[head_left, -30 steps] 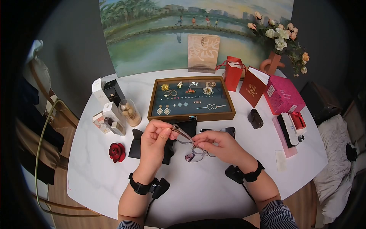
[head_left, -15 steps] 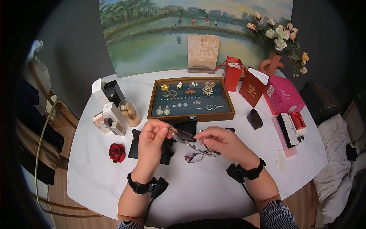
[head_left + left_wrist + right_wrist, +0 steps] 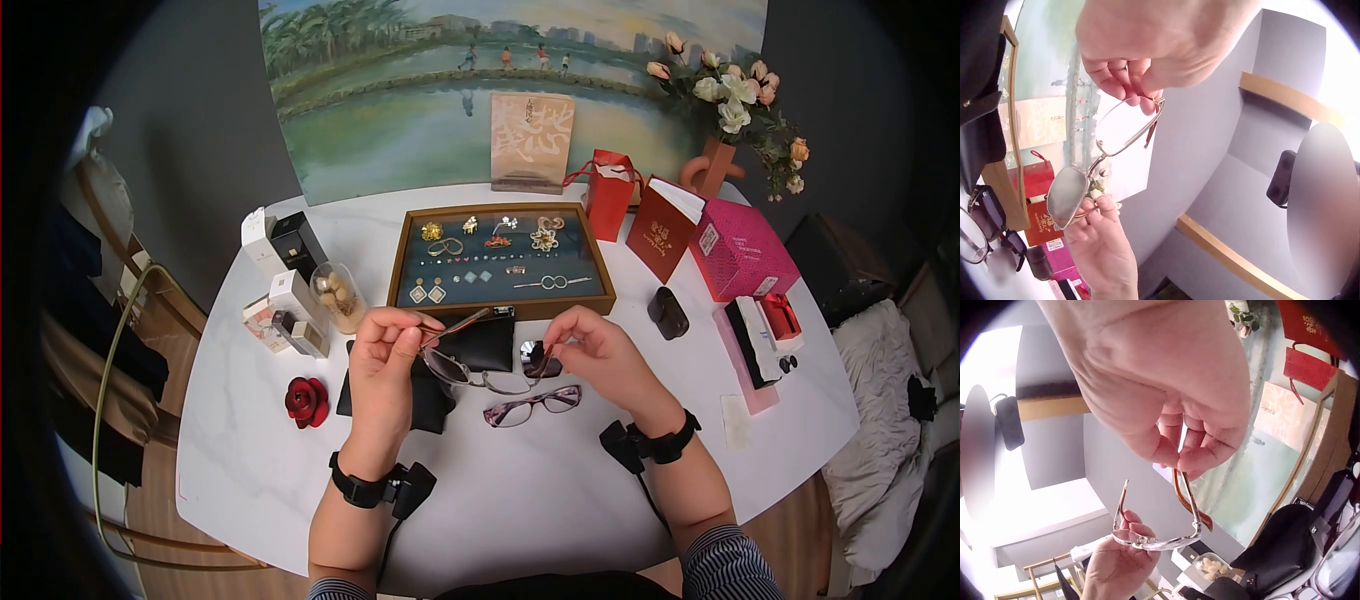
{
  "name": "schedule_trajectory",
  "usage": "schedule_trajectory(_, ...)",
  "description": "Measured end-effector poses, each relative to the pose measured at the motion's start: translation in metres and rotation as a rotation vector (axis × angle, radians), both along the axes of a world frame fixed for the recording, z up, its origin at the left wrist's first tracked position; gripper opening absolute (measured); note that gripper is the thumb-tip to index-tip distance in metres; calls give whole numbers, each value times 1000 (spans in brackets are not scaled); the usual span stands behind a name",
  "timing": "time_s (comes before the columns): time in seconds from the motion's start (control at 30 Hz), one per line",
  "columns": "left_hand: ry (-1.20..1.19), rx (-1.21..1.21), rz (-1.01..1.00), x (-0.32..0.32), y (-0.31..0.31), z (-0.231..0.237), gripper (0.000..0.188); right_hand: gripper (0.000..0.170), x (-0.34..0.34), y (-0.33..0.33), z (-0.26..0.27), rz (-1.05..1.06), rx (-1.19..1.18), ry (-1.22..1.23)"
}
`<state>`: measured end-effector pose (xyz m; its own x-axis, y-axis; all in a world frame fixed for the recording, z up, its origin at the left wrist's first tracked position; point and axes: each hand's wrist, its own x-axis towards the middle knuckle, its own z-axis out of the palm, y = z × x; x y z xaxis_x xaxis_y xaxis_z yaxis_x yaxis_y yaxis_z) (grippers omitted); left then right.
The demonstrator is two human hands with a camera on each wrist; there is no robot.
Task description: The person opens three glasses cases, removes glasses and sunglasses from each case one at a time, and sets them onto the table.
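Between my two hands hangs a pair of thin metal-framed glasses point(image 3: 447, 367) with tinted lenses, above the table. My left hand point(image 3: 384, 368) pinches one side of the frame near the temple between thumb and fingers. The other temple is pinched by my right hand point(image 3: 600, 362); the right wrist view shows its brown tip point(image 3: 1207, 520) beyond the fingers. Beneath them, patterned purple-framed eyeglasses point(image 3: 530, 406) lie on the white table. Dark sunglasses point(image 3: 540, 358) rest behind these, partly covered by the right hand. A black leather case point(image 3: 485, 343) lies behind the held glasses.
A wooden jewelry display case point(image 3: 500, 301) stands at the back. Small boxes point(image 3: 290, 291) and a glass dome point(image 3: 342, 300) are on the left, near a red rose point(image 3: 307, 401). To the right are a dark oval case point(image 3: 669, 312) and a pink box point(image 3: 748, 250).
The held glasses have swung round, so their lenses now span between the hands. My right hand has moved slightly right and up; my left has shifted a little left. The purple eyeglasses are now uncovered.
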<state>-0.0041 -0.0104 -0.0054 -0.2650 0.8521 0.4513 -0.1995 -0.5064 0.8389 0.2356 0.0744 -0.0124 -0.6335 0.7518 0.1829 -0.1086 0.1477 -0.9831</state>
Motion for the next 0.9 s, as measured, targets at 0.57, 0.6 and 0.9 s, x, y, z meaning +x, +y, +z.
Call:
schedule_trajectory(0.57, 74, -46, -174, 4, -7, 7, 13, 12, -1, 2, 6, -330, -12, 101)
schedule_trajectory(0.6, 74, -46, -174, 3, -8, 7, 13, 16, 0, 4, 4, -314, -18, 125)
schedule_trajectory(0.9, 652, -100, -108, 2, -11, 19, 13, 10, 0, -1, 6, -290, 148, 162)
